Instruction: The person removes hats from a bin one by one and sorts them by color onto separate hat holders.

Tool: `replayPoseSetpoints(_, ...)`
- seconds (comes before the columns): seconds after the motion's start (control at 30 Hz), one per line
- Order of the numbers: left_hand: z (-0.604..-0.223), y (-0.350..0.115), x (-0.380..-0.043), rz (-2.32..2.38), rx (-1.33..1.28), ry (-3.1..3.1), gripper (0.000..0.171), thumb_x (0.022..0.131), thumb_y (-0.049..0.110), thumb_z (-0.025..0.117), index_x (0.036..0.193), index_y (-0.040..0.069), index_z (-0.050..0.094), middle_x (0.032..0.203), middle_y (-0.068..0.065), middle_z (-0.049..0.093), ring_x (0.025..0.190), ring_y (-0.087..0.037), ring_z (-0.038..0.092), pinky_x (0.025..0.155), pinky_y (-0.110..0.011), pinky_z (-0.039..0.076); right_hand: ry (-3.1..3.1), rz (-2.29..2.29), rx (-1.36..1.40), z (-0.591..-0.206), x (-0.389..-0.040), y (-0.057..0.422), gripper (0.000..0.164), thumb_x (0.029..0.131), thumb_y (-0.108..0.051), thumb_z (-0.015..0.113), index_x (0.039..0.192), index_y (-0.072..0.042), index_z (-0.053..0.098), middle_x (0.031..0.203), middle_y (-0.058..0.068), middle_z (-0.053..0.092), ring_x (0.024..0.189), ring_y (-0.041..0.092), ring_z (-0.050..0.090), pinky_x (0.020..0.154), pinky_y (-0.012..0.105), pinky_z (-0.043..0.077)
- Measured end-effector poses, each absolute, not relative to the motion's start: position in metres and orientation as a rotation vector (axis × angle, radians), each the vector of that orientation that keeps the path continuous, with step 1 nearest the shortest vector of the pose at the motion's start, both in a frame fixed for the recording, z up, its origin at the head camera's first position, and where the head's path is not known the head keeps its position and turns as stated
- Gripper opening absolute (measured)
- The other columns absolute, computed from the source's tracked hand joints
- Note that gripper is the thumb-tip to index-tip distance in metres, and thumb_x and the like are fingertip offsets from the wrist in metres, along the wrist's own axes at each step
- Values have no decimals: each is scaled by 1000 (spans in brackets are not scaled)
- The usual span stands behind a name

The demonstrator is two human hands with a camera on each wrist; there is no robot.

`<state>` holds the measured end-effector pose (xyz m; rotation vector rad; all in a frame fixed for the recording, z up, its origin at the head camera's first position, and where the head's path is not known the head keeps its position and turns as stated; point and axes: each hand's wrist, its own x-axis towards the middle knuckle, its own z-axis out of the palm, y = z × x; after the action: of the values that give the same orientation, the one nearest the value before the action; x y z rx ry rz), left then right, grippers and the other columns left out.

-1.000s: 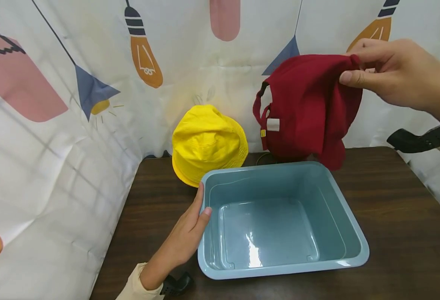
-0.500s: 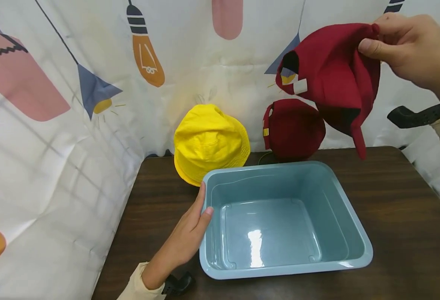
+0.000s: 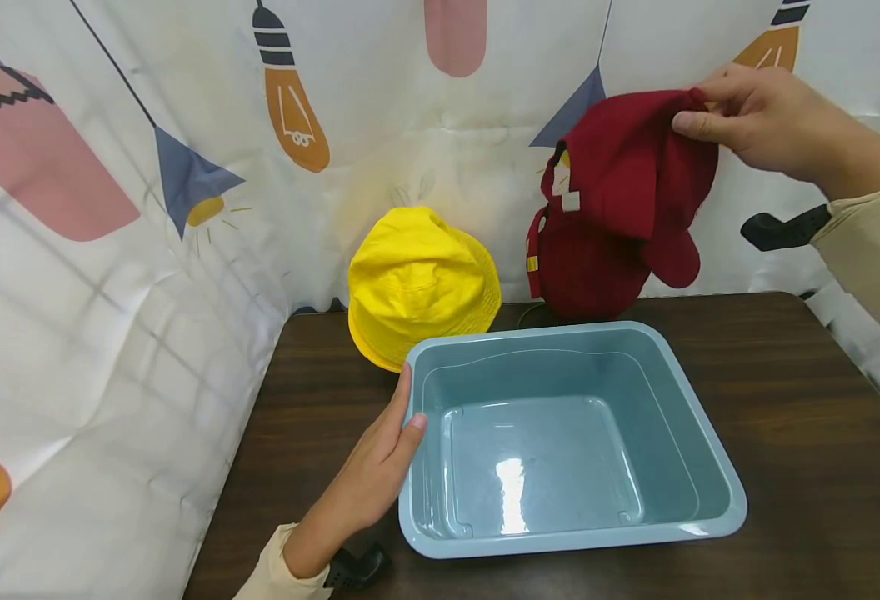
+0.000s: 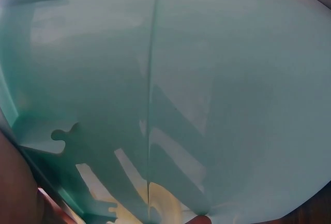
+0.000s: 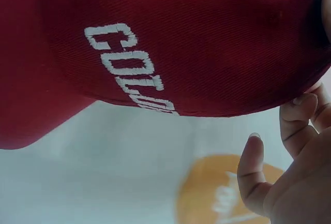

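Note:
My right hand (image 3: pixel 777 125) pinches a red baseball cap (image 3: pixel 627 158) by its crown between thumb and fingers, so it hangs with the brim down. In the right wrist view the cap (image 5: pixel 217 53) shows white stitched letters, partly cut off by its curve. Below and behind it, a second red cap (image 3: pixel 582 275) sits at the table's back edge, overlapped by the held one. My left hand (image 3: pixel 368 471) grips the left rim of a light-blue plastic basin (image 3: pixel 560 546), thumb over the rim and fingers along the outside. The basin holds nothing.
A yellow bucket hat (image 3: pixel 421 287) rests upright behind the basin's left corner. The dark wooden table (image 3: pixel 807 467) runs back to a white printed curtain (image 3: pixel 380 100), which also hangs along the left side.
My right hand lifted the red cap up and right off the second cap, then brought it back left and lower, over that cap again. The left hand and basin stayed put.

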<state>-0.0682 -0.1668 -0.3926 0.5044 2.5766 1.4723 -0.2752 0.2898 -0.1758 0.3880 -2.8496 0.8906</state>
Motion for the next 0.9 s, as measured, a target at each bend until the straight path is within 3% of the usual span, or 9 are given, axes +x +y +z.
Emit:
replayPoseSetpoints(0.13, -393, -167, -68, 1464, 507, 2585, 68, 112, 30, 40, 165, 27, -2, 172, 9, 3, 157, -23, 18, 123, -55, 22, -2906, 868, 431, -197, -281, 277, 36, 101, -41, 62, 122, -13, 69, 111, -3, 50, 98, 12, 43, 70, 18, 41)
replayPoseSetpoints(0.43, -393, -166, -68, 1459, 504, 2583, 68, 112, 35, 39, 165, 28, -2, 172, 10, 2, 157, -22, 17, 123, -54, 22, -2896, 868, 600, -237, -284, 262, 35, 102, -33, 63, 124, -7, 71, 113, 4, 51, 94, 13, 51, 64, 13, 50)
replayPoseSetpoints(0.73, -394, -167, -68, 1473, 509, 2575, 69, 112, 33, 40, 165, 27, -3, 172, 9, 3, 157, -22, 18, 122, -54, 23, -2882, 893, 553, -261, -281, 271, 39, 100, -35, 66, 126, -7, 72, 113, 3, 53, 94, 12, 50, 68, 16, 44)
replayPoseSetpoints(0.9, -394, -167, -68, 1489, 514, 2556, 69, 112, 32, 40, 165, 28, -3, 172, 9, 3, 157, -24, 19, 121, -55, 25, -2868, 887, 560, -272, -278, 276, 36, 101, -33, 65, 121, -4, 73, 111, 4, 53, 94, 13, 47, 69, 19, 41)
